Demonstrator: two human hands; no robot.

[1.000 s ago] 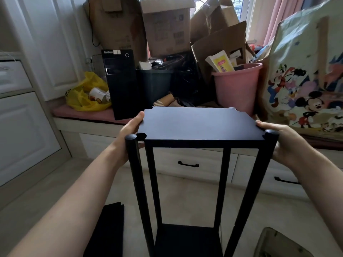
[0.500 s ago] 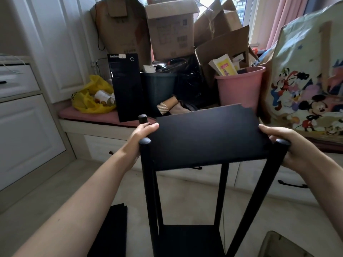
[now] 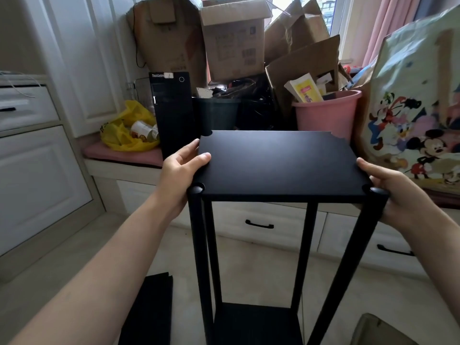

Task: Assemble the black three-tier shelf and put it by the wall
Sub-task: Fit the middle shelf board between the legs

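The left hand [image 3: 181,175] pinches the top board [image 3: 281,165] at its left edge, thumb on top. The right hand [image 3: 403,195] clasps the opposite edge just beside the near right post [image 3: 361,245]. The hands are well apart, probably to keep the board level while its notched corners seat on the post tops. The shelf frame [image 3: 199,257] stands on the floor between and below the hands. Beyond the right hand, a pink bucket [image 3: 328,115] holds a yellow booklet [image 3: 305,90]. Beyond the left, a yellow plastic bag [image 3: 117,135] holds what look like paper cups [image 3: 143,129].
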